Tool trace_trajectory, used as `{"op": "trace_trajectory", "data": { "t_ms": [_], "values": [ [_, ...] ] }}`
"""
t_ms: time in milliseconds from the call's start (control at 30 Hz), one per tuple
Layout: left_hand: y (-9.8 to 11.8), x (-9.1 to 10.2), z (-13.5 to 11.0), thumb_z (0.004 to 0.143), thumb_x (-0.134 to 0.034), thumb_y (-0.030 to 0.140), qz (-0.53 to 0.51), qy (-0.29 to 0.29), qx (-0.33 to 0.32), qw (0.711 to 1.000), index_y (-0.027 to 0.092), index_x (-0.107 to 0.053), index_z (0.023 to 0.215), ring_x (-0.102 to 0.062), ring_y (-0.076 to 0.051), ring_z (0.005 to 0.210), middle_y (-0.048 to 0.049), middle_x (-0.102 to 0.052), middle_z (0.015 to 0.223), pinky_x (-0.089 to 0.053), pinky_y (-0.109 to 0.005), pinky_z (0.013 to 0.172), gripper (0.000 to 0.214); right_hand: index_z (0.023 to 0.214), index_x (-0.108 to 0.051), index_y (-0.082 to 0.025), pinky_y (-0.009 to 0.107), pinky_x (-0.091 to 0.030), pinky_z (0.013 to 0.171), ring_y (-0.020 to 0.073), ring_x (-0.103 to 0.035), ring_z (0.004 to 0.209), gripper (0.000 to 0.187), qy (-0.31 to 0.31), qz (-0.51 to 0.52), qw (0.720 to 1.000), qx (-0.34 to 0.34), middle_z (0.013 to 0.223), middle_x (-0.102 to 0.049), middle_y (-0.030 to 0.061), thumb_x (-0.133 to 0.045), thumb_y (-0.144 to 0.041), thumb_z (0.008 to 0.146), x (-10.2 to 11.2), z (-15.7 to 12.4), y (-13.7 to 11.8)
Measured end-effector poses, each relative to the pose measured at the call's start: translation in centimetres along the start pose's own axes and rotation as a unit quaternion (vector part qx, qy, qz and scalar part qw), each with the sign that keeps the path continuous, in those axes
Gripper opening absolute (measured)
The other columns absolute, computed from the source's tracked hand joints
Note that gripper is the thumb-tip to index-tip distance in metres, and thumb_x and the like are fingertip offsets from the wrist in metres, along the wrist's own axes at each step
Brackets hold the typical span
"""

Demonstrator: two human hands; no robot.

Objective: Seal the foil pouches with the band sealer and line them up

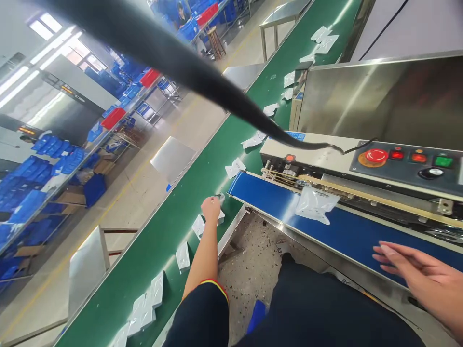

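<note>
At the far left, blue bins [60,161] crowd a long bench, with red bins [114,118] among them; steel tables [173,159] stand on the floor nearer in. Next comes the green belt [162,236], running slantwise from bottom left to top right. White packets [183,256] lie along it, some overlapping near the bottom, others spaced singly or in small clusters farther up. The left hand [211,208] reaches over this belt, its fingers curled in at a small packet [221,197]; the spot is too small to tell for certain whether they grip it. More packets lie just beside that hand, below and above it. A blurred black bar [188,72] cuts across the upper view, thinning towards the machine [314,147]. To the right of the left hand, the blue belt [264,190] starts close to the green one and slopes down to the right, along the machine's front. A clear, crumpled pouch [316,206] lies on it, top edge at the tan band [376,196]. A red button [376,155] and lit switches sit on the machine's dark panel. Farthest right, the right hand [421,274] hangs over the blue belt, fingers loosely extended and holding nothing, well apart from the left hand.
</note>
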State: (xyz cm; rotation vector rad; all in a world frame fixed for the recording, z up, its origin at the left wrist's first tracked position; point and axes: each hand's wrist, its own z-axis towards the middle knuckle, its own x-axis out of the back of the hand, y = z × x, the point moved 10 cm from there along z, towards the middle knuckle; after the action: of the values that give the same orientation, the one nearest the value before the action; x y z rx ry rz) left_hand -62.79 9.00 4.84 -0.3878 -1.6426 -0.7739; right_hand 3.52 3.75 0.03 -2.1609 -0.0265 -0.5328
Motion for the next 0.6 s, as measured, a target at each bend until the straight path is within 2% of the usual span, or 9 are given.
{"op": "trace_trajectory", "data": {
  "t_ms": [67,133,200,267,300,367,433,533,600],
  "values": [
    [2.9,3.3,-2.0,0.103,-0.055,0.026,-0.056,0.023,-0.075,0.995,0.021,-0.086,0.097,-0.078,-0.027,0.109,-0.0096,-0.087,0.109,-0.056,-0.036,0.106,0.032,0.092,-0.090,-0.030,0.056,-0.069,0.095,0.0396,-0.082,0.094,0.051,-0.074,-0.082,0.992,0.059,0.099,-0.085,0.0140,-0.083,-0.073,0.064,-2.5,-0.7,-3.4],
    [7.8,6.0,-5.6,0.100,-0.059,0.029,-0.131,0.000,-0.195,0.972,0.024,-0.086,0.091,-0.079,-0.026,0.102,-0.0061,-0.087,0.102,-0.059,-0.036,0.101,0.029,0.098,-0.091,-0.031,0.056,-0.065,0.106,0.0388,-0.081,0.106,0.050,-0.146,-0.102,0.968,0.178,0.108,-0.086,0.0115,-0.076,-0.074,0.078,-5.6,-2.2,-8.1],
    [14.2,7.1,-10.8,0.098,-0.063,0.029,-0.179,-0.094,-0.321,0.925,0.026,-0.086,0.089,-0.080,-0.025,0.095,-0.0044,-0.087,0.099,-0.062,-0.035,0.095,0.026,0.115,-0.090,-0.030,0.053,-0.059,0.116,0.0366,-0.077,0.123,0.047,-0.196,-0.074,0.927,0.310,0.128,-0.083,0.0099,-0.071,-0.068,0.093,-8.0,-4.3,-12.9],
    [20.5,6.4,-16.7,0.098,-0.064,0.027,-0.198,-0.213,-0.415,0.862,0.026,-0.087,0.088,-0.080,-0.024,0.095,-0.0047,-0.087,0.101,-0.062,-0.034,0.094,0.025,0.129,-0.085,-0.030,0.053,-0.054,0.122,0.0341,-0.071,0.136,0.045,-0.223,-0.046,0.886,0.404,0.142,-0.078,0.0087,-0.067,-0.060,0.102,-8.8,-5.9,-16.0],
    [23.4,5.6,-19.6,0.098,-0.065,0.028,-0.210,-0.268,-0.442,0.830,0.026,-0.087,0.087,-0.081,-0.024,0.096,-0.0054,-0.087,0.101,-0.062,-0.034,0.095,0.024,0.129,-0.085,-0.030,0.051,-0.055,0.121,0.0330,-0.071,0.136,0.042,-0.232,-0.041,0.872,0.430,0.142,-0.078,0.0084,-0.065,-0.058,0.105,-8.6,-6.2,-16.6],
    [28.1,3.2,-24.5,0.099,-0.070,0.033,-0.258,-0.347,-0.449,0.782,0.024,-0.087,0.089,-0.080,-0.025,0.099,-0.0080,-0.087,0.101,-0.063,-0.035,0.097,0.022,0.115,-0.087,-0.029,0.045,-0.061,0.110,0.0304,-0.077,0.120,0.039,-0.243,-0.043,0.868,0.430,0.126,-0.084,0.0076,-0.062,-0.057,0.108,-7.0,-5.7,-16.1],
    [31.4,-0.3,-27.9,0.098,-0.075,0.045,-0.352,-0.384,-0.385,0.762,0.020,-0.088,0.102,-0.080,-0.027,0.101,-0.0121,-0.086,0.109,-0.063,-0.036,0.096,0.028,0.100,-0.086,-0.028,0.037,-0.065,0.093,0.0275,-0.080,0.099,0.043,-0.205,-0.037,0.905,0.370,0.106,-0.085,0.0068,-0.062,-0.062,0.106,-3.3,-3.6,-13.5],
    [33.9,-7.6,-33.1,0.092,-0.081,0.063,-0.488,-0.414,-0.223,0.735,0.015,-0.084,0.126,-0.079,-0.027,0.100,-0.0190,-0.083,0.127,-0.065,-0.038,0.090,0.059,0.095,-0.085,-0.024,0.033,-0.065,0.077,0.0273,-0.078,0.084,0.054,-0.056,0.022,0.972,0.227,0.094,-0.084,0.0081,-0.070,-0.076,0.092,4.9,0.0,-7.5],
    [35.3,-12.1,-37.8,0.089,-0.083,0.069,-0.495,-0.445,-0.175,0.725,0.012,-0.084,0.123,-0.079,-0.027,0.094,-0.0195,-0.084,0.119,-0.065,-0.038,0.086,0.066,0.095,-0.084,-0.022,0.032,-0.065,0.073,0.0289,-0.078,0.082,0.060,0.024,0.066,0.987,0.145,0.092,-0.083,0.0099,-0.075,-0.079,0.082,9.6,1.2,-3.5]
  ]
}}
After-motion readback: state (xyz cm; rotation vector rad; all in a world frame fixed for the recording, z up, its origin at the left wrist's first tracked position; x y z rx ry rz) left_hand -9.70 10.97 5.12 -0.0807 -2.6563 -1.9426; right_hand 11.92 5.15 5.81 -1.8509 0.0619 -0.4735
